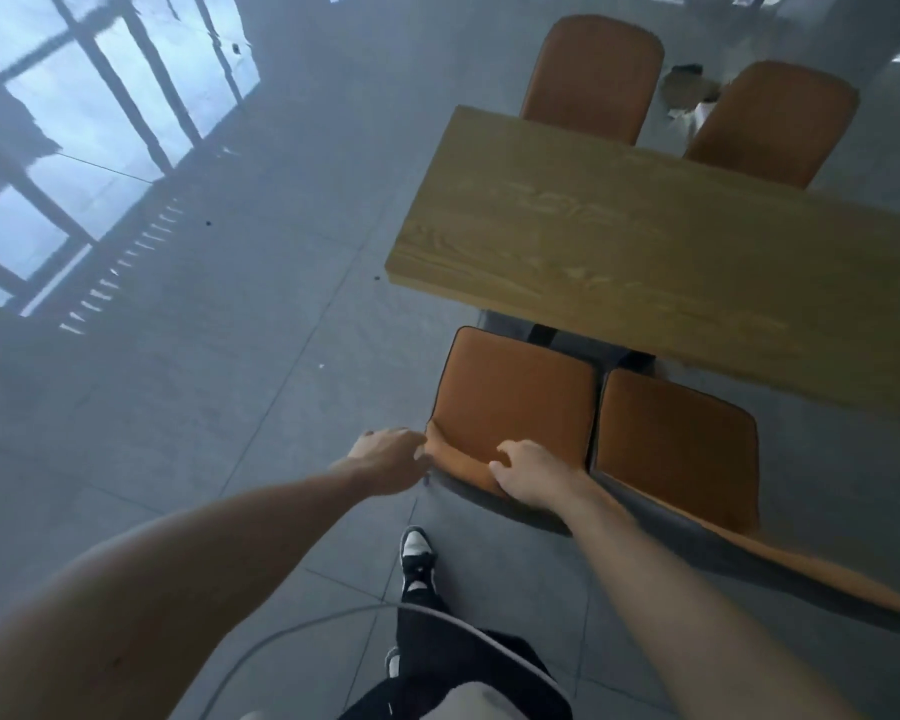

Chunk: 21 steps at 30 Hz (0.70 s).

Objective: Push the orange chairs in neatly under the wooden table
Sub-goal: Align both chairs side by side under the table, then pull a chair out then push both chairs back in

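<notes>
Gripping the near-left chair (pixel 515 402) back with left hand (pixel 391 459) and right hand (pixel 528 478), we still must push both six-o'clock chairs under the worktop (pixel 645 252).

Orange chairs (pixel 515 397), seemingly wood-grained tan table (pixel 645 252)
</notes>
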Tool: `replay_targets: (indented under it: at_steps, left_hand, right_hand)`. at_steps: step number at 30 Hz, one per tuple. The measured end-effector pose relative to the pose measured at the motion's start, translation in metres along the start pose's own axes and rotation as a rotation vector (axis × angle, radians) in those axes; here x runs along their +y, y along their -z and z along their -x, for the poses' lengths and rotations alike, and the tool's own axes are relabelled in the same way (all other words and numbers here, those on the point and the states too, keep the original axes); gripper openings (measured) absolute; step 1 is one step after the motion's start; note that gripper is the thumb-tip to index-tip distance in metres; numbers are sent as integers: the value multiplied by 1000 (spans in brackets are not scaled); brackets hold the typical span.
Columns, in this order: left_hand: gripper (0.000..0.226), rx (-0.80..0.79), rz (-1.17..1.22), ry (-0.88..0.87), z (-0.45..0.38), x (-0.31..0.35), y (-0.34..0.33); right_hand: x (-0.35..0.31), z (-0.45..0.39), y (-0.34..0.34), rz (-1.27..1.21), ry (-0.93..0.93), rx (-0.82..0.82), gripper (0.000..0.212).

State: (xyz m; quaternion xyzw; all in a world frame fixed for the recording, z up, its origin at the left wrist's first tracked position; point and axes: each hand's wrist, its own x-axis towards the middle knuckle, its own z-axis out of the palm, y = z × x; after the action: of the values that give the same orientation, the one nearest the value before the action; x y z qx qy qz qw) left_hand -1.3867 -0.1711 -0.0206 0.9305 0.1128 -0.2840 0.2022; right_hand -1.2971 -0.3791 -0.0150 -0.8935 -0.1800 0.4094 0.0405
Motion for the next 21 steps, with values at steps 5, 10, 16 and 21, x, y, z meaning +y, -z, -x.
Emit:
replay_targets:
  at_steps: [5, 10, 16, 21]
  left_hand:
    - [47, -48, 24, 112, -32, -89, 72]
    - [45, -13, 28, 161, -64, -148, 148]
    - [49, 46, 29, 90, -125, -196, 236]
    - [55, 83, 0, -17, -187, -236, 312]
  right_hand:
    - [-70, -76, 61, 57, 89, -194, 46]
    - [-141, -135, 126, 105, 213, -200, 44]
    - [-220, -191, 196, -23, 265, -13, 35]
    - [-270, -236, 246, -78, 175, 63, 35]
